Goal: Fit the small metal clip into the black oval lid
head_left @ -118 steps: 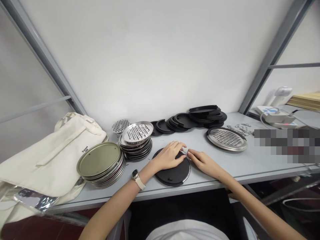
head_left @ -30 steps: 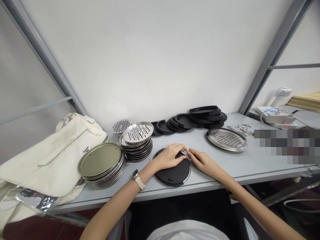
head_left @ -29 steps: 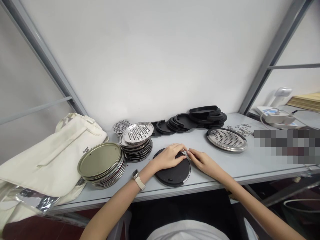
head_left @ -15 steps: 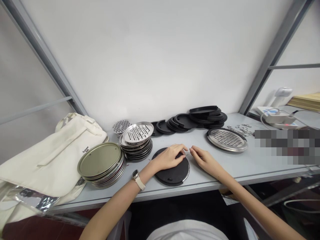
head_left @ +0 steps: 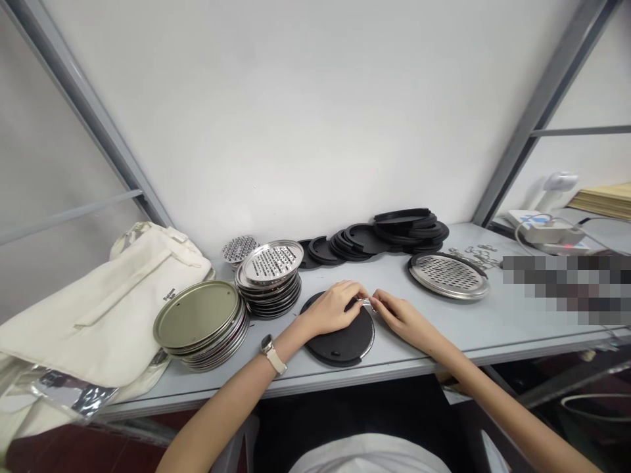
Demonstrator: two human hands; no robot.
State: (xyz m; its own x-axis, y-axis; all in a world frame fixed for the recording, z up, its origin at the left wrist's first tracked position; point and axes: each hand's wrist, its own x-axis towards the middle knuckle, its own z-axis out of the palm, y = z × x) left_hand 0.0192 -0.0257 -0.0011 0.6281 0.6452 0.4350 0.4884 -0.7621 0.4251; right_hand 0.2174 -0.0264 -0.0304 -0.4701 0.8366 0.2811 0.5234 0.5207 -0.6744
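A black round disc (head_left: pixel 340 345) with a small hole lies near the table's front edge. My left hand (head_left: pixel 335 309) rests over its far part, thumb and forefinger closed on a small shiny wire clip (head_left: pixel 365 302). The other end of that clip is pinched by my right hand (head_left: pixel 394 312), just right of the disc. Fingers cover much of the clip, so its full shape is hidden. Behind my right hand, a perforated metal plate (head_left: pixel 449 274) sits on a black round base. Several loose wire clips (head_left: pixel 480 253) lie beyond it.
Left of the disc stand a stack of grater-like plates (head_left: pixel 273 263) and a stack of round plates (head_left: pixel 197 315) with an olive top. Black round bases (head_left: pixel 409 230) are piled along the wall. A cream bag (head_left: pixel 113 302) lies at far left; a power strip (head_left: pixel 547 230) sits at right.
My right hand has shifted slightly left, bringing the two hands' fingertips closer together. The wire clip between them shows a bit more clearly. The disc and stacks have stayed in place.
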